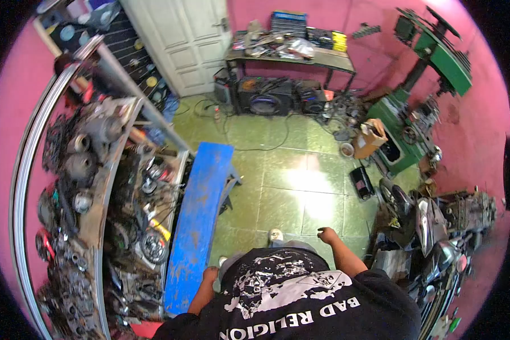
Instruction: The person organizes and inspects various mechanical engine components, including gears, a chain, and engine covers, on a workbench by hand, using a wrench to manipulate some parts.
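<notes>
My right hand is out in front of my body at the right, over the green tiled floor. Its fingers are curled, and a small dark shape shows at their tip, too small to make out. On the other side my left hand hangs low beside the long edge of a blue bench with worn, scuffed paint. The fingers of that hand are turned down and hidden from above. Between the hands is my black printed shirt, with one light shoe showing past it.
A metal shelf full of machine parts runs along the left. At the back stand a cluttered worktable and a speaker box, with cables on the floor. A green milling machine, cardboard box, black case and motorcycle occupy the right.
</notes>
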`<state>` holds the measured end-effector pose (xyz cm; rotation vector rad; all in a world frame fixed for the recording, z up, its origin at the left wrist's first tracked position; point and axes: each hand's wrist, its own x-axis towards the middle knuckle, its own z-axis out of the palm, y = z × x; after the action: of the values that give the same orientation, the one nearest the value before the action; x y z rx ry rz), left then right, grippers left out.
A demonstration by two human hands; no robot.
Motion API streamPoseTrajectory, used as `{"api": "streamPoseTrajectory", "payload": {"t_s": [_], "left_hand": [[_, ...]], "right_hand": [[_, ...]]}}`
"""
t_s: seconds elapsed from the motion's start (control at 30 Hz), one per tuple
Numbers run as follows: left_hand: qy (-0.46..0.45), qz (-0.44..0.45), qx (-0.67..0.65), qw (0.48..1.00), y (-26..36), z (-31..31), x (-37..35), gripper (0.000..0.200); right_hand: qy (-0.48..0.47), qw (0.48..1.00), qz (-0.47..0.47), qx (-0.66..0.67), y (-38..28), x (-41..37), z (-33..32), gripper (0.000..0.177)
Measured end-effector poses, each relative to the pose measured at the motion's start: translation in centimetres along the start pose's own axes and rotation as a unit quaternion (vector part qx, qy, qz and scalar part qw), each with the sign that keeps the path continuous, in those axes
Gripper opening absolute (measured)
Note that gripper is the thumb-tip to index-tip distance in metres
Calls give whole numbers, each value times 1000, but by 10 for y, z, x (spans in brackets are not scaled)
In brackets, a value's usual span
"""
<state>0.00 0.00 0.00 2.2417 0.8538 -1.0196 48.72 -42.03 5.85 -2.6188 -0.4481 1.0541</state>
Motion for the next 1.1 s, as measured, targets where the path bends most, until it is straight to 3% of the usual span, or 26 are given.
{"api": "streamPoseTrajectory", "payload": {"t_s": [0.07,0.1,0.17,0.33,0.4,0.43,0.47,0.53,0.57,0.63,0.73,0.77,0.8,0.83,0.87,0.93,0.97,1.0,1.07,1.1], "left_hand": [[184,27,-103,977,-19,-38,20,43],[167,60,-121,977,93,-7,55,43],[181,-16,-171,969,121,-66,50,42],[182,8,-172,968,155,-134,52,40],[127,-21,-94,987,159,-145,54,39],[126,-17,-89,988,138,-130,80,39],[72,193,171,963,114,-129,99,41],[-27,166,256,952,127,-156,87,41],[-29,170,259,950,114,-131,98,41],[-98,102,228,963,129,-167,111,38],[-119,106,232,960,131,-211,151,39],[-131,105,233,958,125,-228,169,40],[-142,104,234,956,131,-251,190,41],[-152,103,233,955,142,-272,192,42],[-131,109,204,964,166,-302,196,41],[-39,123,146,981,163,-326,256,41],[-8,77,44,996,173,-344,274,41],[21,30,-59,998,188,-367,294,42],[127,24,-134,983,219,-409,313,42],[124,24,-132,983,235,-430,317,42]], "right_hand": [[58,994,27,89,-16,1,16,45],[80,993,54,66,74,-8,-62,45],[88,987,110,75,78,-17,-62,44],[56,987,145,31,157,-41,16,41],[-77,984,141,-74,189,-45,63,41],[-182,965,144,-118,251,-24,122,42],[-180,966,149,-113,249,-31,128,42],[-284,958,-9,-49,241,-60,150,34],[-282,958,-5,-45,238,-54,146,34],[-336,940,-44,-34,230,-45,140,39],[-411,905,-105,-23,220,-1,122,47],[-106,972,-207,-36,229,-1,117,50],[-104,972,-205,-35,227,-20,103,50],[-188,974,110,57,183,64,77,38],[-118,978,166,49,144,81,30,37],[12,978,196,72,91,111,-45,39],[97,967,194,132,67,124,-75,42],[109,963,190,160,50,143,-104,46],[147,951,181,204,13,170,-153,45],[146,950,184,205,-4,176,-171,45]]}}
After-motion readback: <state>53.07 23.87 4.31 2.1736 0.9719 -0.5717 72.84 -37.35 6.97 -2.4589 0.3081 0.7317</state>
